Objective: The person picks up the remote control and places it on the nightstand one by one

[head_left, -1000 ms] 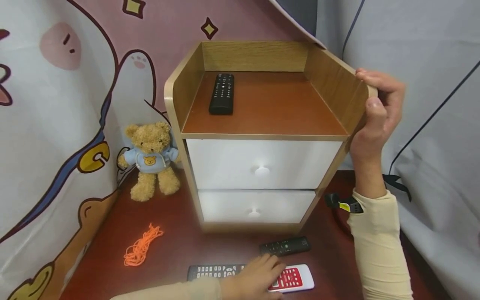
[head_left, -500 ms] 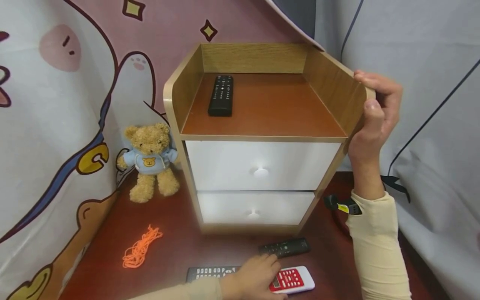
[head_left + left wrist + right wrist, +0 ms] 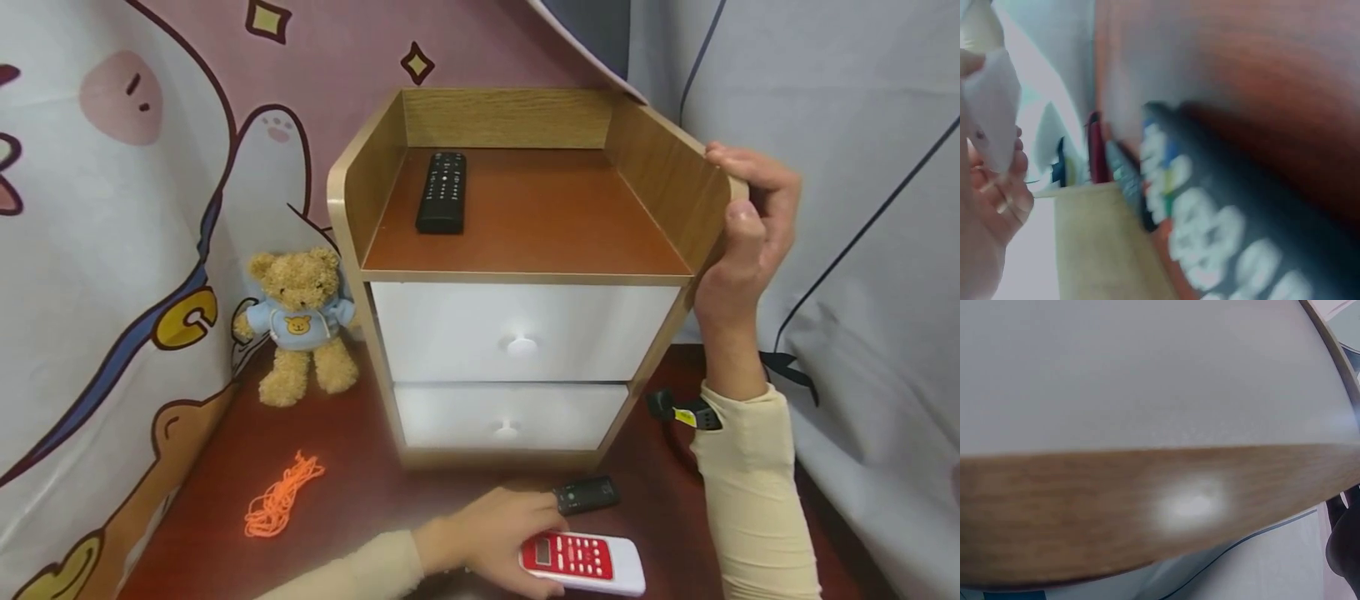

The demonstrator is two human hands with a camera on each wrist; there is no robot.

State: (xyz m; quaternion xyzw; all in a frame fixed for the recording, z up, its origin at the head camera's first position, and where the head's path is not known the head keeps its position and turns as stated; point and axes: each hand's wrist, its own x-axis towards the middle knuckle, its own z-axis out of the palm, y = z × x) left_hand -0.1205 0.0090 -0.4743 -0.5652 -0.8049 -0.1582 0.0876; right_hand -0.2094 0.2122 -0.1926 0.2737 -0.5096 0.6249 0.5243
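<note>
My left hand (image 3: 498, 533) grips a white remote control with a red keypad (image 3: 581, 560) by its left end; the left wrist view shows it raised above the tabletop. Just behind lies a small black remote (image 3: 588, 495), partly covered by that hand. A dark grey remote with white buttons (image 3: 1229, 219) lies on the table in the left wrist view; in the head view my left arm hides most of it. My right hand (image 3: 753, 221) holds the top front edge of the right side panel of a small wooden cabinet (image 3: 528, 277), thumb in front.
Another black remote (image 3: 442, 193) lies on the cabinet's top shelf. Two white drawers (image 3: 450, 329) below it are closed. A teddy bear (image 3: 300, 325) sits left of the cabinet, with a bundle of orange string (image 3: 281, 500) nearer on the dark red table (image 3: 360, 500).
My left hand has picked up the white and red remote, which has turned slightly and shifted right. My right hand has stayed on the cabinet's side panel.
</note>
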